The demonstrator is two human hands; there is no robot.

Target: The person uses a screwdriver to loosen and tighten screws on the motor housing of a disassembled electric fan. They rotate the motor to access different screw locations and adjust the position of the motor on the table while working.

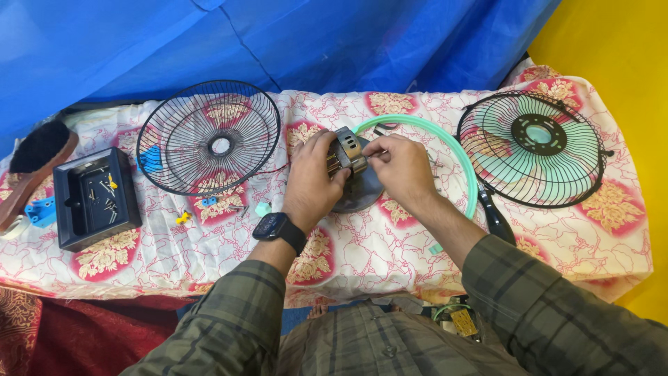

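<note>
A fan motor with copper windings sits on its grey round housing in the middle of the table. My left hand wraps around the motor's left side; a black watch is on that wrist. My right hand pinches the motor's top right edge with fingertips; whether a small part is between them cannot be told. A pale green plastic ring curves behind my right hand.
A black wire fan guard lies at the left, a second guard over green blades at the right. A black tray holds several screws. A brush, blue part, small yellow piece and black handle lie about.
</note>
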